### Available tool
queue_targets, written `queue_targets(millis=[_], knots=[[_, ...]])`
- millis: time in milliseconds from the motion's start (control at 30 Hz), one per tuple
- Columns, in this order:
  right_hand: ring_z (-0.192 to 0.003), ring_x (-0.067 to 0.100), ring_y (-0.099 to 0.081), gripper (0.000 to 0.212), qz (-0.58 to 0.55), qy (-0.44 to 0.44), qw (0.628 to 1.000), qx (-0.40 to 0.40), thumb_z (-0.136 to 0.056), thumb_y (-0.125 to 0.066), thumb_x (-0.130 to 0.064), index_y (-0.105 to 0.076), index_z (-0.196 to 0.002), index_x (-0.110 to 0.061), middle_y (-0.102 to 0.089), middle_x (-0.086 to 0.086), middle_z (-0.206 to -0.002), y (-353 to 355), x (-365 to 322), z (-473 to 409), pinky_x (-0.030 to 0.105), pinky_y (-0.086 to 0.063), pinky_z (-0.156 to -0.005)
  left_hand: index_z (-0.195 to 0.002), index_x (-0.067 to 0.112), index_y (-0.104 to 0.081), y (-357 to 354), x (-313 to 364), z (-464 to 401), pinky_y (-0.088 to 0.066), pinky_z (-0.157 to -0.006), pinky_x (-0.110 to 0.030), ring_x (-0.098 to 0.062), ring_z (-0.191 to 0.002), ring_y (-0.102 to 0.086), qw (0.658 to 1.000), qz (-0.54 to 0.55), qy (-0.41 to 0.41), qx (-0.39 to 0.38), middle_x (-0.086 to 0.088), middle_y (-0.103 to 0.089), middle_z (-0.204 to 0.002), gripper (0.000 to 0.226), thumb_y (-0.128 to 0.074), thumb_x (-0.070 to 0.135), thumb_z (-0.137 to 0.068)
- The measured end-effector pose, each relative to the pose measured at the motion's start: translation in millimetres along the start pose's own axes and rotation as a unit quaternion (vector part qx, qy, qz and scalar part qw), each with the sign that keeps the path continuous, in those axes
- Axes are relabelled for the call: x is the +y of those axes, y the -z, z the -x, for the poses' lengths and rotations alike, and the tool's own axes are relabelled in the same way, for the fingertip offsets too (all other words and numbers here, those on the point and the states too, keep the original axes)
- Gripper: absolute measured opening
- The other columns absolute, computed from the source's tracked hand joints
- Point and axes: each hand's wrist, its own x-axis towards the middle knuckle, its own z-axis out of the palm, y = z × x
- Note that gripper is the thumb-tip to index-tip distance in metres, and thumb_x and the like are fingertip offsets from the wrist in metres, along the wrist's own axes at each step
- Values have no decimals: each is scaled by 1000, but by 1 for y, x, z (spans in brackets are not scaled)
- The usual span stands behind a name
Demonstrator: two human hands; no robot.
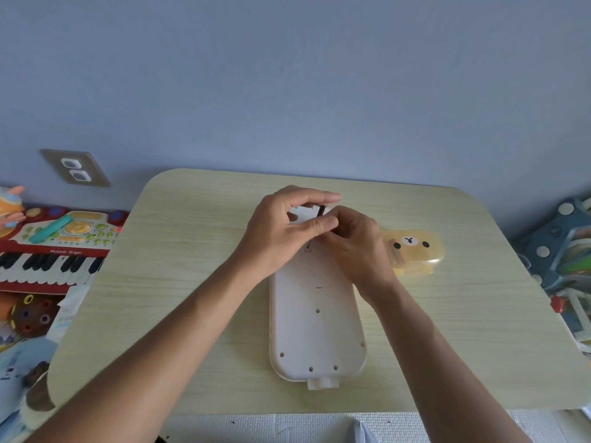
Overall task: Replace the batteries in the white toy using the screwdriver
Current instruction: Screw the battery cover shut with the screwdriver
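My left hand (281, 228) and right hand (355, 241) meet over the far end of the white toy (316, 318), which lies back-up on the bench (192, 251). My left fingers (316, 223) are pinched on a small white panel, probably the battery cover (302, 215), thumb below and forefinger above. My right fingers are closed around a thin dark rod, most likely the screwdriver (321, 211); only a short stretch of it shows just beyond my left thumb.

To do this step well, I judge I should keep the tool square to the screw, press down firmly, and steady the cover so the tip does not slip.

The toy's long axis runs from under my fingers straight back toward my body, its small tab end (323, 383) nearest me. A yellow bear case (415, 251) sits just right of my right hand.
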Motion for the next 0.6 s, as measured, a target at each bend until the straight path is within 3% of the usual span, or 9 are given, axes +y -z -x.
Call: queue_targets(millis=[33, 100, 267, 333, 433, 533, 600], knots=[[-69, 14, -63, 15, 6, 4, 1000, 2, -87, -72, -20, -71, -85, -5, -73, 4, -77, -1, 0, -1, 39, -49, -63, -98, 30, -79, -2, 0, 0, -49, -79, -31, 0, -86, -66, 1000, 3, 4, 20, 11, -75, -95, 19, -81, 22, -80], [-85, 24, -74, 21, -3, 8, 1000, -12, -86, -74, -24, -75, -99, -8, -78, 9, -91, -3, -2, -1, 47, -57, -77, -90, 27, -81, -3, 0, -2, -50, -71, -29, 2, -76, -63, 999, 8, 8, 46, 12, -75, -87, 12, -82, 20, -79], [-109, 12, -72, 20, -23, 10, 997, -68, -97, -65, -14, -76, -113, -15, -79, -4, -108, 7, -6, 2, 33, -54, -97, -105, 27, -79, 2, 0, -3, -53, -78, -22, 1, -92, -70, 1000, -12, -7, 17, 14, -78, -94, 22, -69, 13, -92], [-107, 10, -72, 19, -28, 0, 998, -62, -98, -63, -14, -78, -110, -14, -80, -6, -105, 8, -5, 3, 28, -54, -93, -110, 25, -78, 2, 0, -2, -52, -81, -17, 1, -101, -69, 999, -29, -21, 1, 14, -78, -98, 29, -61, 6, -95], [-84, 2, -72, 13, -26, -14, 999, -32, -95, -68, -15, -79, -96, -10, -80, -4, -89, 2, -6, 1, 16, -50, -75, -115, 25, -75, -1, 0, 0, -48, -87, -10, 9, -108, -63, 999, -38, -30, -8, 18, -75, -107, 35, -56, 3, -96], [-61, 8, -57, 20, -5, -38, 999, 9, -88, -75, -19, -67, -71, -11, -68, -2, -66, -3, -8, -1, 20, -42, -58, -121, 29, -72, -2, 0, 2, -43, -95, -8, 11, -115, -58, 998, -49, -32, -23, 20, -71, -117, 37, -53, 7, -99], [-59, 8, -51, 25, 8, -52, 998, 26, -86, -76, -24, -63, -69, -10, -62, -4, -62, -4, -10, -1, 23, -39, -56, -130, 31, -67, -3, 1, 3, -40, -101, -10, 11, -122, -54, 998, -43, -24, -43, 21, -67, -127, 36, -54, 13, -101]])
